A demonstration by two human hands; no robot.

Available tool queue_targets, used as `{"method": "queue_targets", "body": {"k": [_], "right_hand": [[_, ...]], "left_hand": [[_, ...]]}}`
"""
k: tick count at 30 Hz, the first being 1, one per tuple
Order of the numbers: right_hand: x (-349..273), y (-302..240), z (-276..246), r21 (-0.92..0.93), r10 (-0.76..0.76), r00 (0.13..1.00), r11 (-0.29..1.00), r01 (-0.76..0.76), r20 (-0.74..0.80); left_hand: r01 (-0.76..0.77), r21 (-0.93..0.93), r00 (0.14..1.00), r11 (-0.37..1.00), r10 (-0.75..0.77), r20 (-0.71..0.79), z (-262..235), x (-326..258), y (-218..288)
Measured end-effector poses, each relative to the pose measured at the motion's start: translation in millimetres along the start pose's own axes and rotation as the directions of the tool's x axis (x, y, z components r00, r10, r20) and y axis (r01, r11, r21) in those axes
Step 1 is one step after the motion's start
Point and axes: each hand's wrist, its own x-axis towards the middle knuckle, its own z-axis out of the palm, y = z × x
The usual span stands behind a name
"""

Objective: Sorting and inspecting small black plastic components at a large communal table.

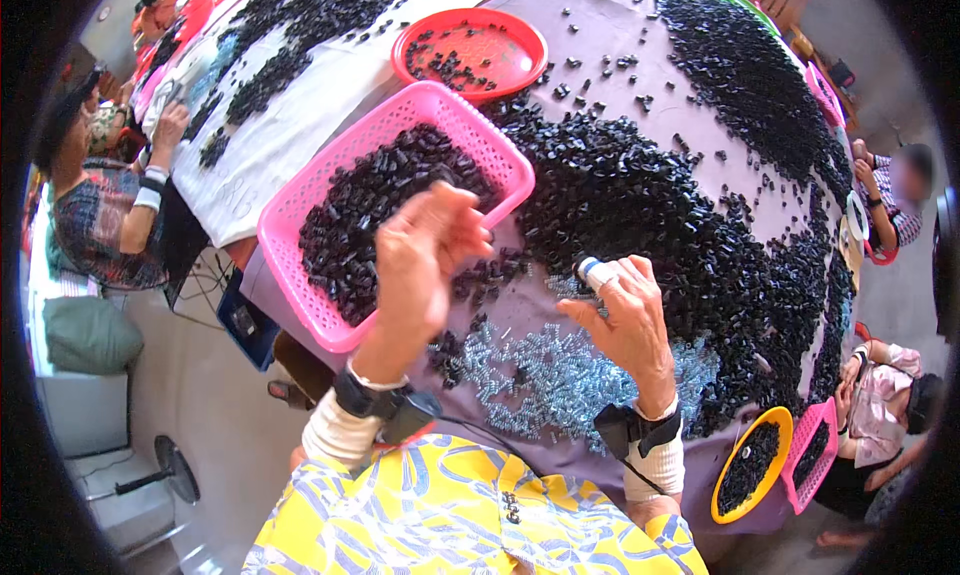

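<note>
My left hand (425, 265) is over the right side of a pink perforated basket (300, 300). Its fingers are a little blurred, loosely bent and apart, and I see nothing held in them. Small black pieces (350, 225) fill much of the basket. To the right, my right hand (628, 325) hovers at the edge of a wide heap of similar black pieces (620, 190), thumb spread away from the fingers. White tape (597, 274) wraps one of its fingertips. Below and between the hands lies a patch of small shiny pale blue pieces (545, 380), too small to name surely.
A red round tray (520, 50) with scattered black pieces stands behind the basket. At the right front are a yellow oval basket (778, 425) and another pink basket (825, 420). Other people sit at the left and right sides. A pedestal fan (178, 470) stands at lower left.
</note>
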Motion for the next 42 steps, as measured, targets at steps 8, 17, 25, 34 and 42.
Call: {"method": "queue_targets", "body": {"k": [8,17,25,34,42], "right_hand": [[-8.6,-53.3,68.9,0.233,-0.289,0.932,0.943,0.237,0.221],[-12.0,-80.5,122.6,0.207,-0.523,0.749,0.851,0.482,0.407],[-5.2,-41.4,113.4,0.016,-0.357,0.88,0.928,0.371,0.313],[11.1,-11.2,40.3,0.085,-0.094,0.986,0.993,0.083,0.135],[-16.8,-7.6,6.8,0.025,0.098,0.922,0.993,-0.116,0.374]], "left_hand": [[0.007,0.084,0.999,0.996,-0.003,-0.045,-42.4,-3.6,18.9],[0.028,0.077,0.998,0.997,-0.033,0.054,-36.2,-9.3,16.5],[0.066,0.109,0.995,0.992,-0.073,0.068,-40.8,-7.4,6.8],[0.097,0.158,0.988,0.983,-0.114,0.101,-34.0,-8.5,2.8],[0.1,0.206,0.983,0.973,-0.129,0.132,-34.0,-12.1,2.3]]}}
